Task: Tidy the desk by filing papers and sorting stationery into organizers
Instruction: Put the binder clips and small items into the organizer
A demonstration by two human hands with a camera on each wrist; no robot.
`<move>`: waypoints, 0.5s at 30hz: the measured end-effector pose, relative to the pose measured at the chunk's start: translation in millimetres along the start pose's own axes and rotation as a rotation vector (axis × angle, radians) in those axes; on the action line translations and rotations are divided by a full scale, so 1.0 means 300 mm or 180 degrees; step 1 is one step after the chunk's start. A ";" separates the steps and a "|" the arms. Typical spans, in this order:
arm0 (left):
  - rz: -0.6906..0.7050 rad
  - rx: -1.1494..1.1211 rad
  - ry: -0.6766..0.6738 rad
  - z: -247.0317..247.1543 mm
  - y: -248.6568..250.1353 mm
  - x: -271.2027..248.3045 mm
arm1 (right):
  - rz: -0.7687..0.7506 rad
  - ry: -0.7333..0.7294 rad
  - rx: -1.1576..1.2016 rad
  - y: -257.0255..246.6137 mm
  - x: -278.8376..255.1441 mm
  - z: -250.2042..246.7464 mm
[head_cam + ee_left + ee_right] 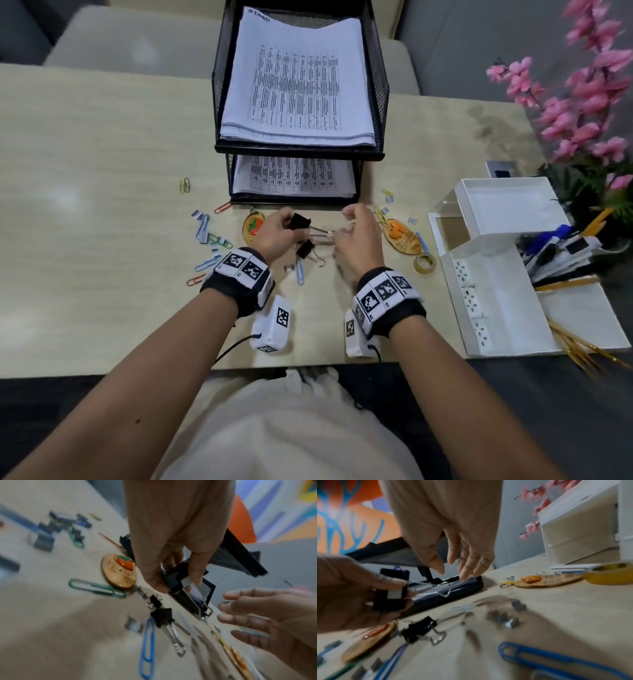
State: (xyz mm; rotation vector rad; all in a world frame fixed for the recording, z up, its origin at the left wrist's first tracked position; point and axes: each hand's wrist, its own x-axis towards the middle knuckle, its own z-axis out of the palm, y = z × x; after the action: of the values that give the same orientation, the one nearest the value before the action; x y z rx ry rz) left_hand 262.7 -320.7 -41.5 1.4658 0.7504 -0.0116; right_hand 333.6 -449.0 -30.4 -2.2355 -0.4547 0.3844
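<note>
While both hands work above the desk (102,171) just in front of the black mesh paper tray (382,89), the job looks roughly half done: printed papers (294,85) already lie stacked on the tray's upper shelf and more sheets (294,176) sit in the lower one, so the filing seems finished, judging from the head view. Sorting is what remains. The left hand (274,233) has thumb and fingers curled round a black binder clip (301,221), lifted off the surface with its wire handle pointing right. The right hand (359,233) hovers beside it, fingers spread and relaxed, holding nothing. A second binder clip (306,248) rests on the desk between the wrists. Coloured paper clips (209,236) and small staple strips lie scattered left of the hands, with a few more at right. Two wooden keychains (254,226) flank the hands, and a tape roll (424,263) lies near the white organizer (496,274) at the right edge. That organizer already holds pens and pencils (561,246) in one compartment, while its nearer compartments look unfilled. Pink artificial flowers (582,102) stand behind it
</note>
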 end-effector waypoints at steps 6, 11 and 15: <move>0.0590 0.0693 0.0031 -0.032 0.007 -0.014 | 0.0097 -0.0778 -0.0736 0.033 0.008 0.078; 0.0300 0.0145 0.0305 -0.077 -0.018 -0.005 | -0.0044 -0.0910 -0.1186 0.039 -0.003 0.138; 0.0308 0.0002 0.0405 -0.101 -0.043 -0.006 | -0.0162 -0.0895 -0.1251 0.033 -0.002 0.147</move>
State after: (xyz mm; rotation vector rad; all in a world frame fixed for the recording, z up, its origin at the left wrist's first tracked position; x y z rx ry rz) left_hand 242.1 -296.4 -49.8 1.5125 0.7814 0.1567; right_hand 316.8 -426.5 -65.8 -2.5511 -0.7911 0.6319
